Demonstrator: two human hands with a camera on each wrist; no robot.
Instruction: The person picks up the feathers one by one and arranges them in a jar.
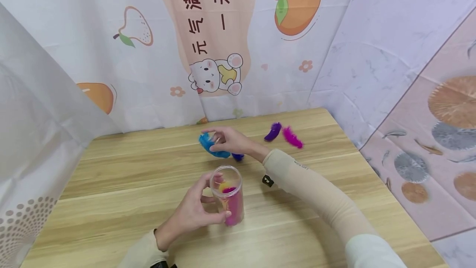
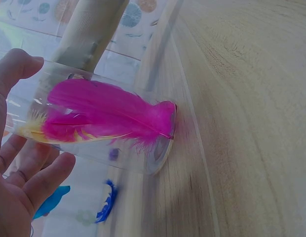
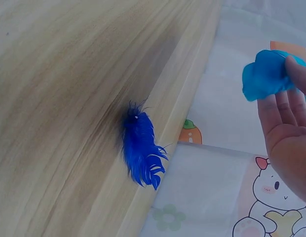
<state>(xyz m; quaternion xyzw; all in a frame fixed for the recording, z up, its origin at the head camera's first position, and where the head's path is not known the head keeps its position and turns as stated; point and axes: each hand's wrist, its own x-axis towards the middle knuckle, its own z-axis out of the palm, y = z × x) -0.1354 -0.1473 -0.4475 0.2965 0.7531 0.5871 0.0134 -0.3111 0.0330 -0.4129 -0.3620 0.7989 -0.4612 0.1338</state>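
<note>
My left hand [image 1: 198, 208] grips a clear plastic cup [image 2: 101, 74] around its side, upright on the table with its mouth up. Inside it stand a magenta feather [image 2: 103, 108] and a yellow feather [image 2: 32, 131]. Beyond the cup, my right hand [image 1: 230, 139] pinches a light blue feather [image 3: 266, 74] between thumb and fingers, above the table. Under the right wrist lies a dark blue feather [image 3: 140, 148], partly hidden by the hand in the head view.
At the back right of the wooden table [image 1: 130, 177] lie a purple feather [image 1: 273, 131] and another magenta feather [image 1: 292, 137]. A printed curtain [image 1: 148, 73] hangs along the back edge, and a patterned cloth [image 1: 409, 156] borders the right side.
</note>
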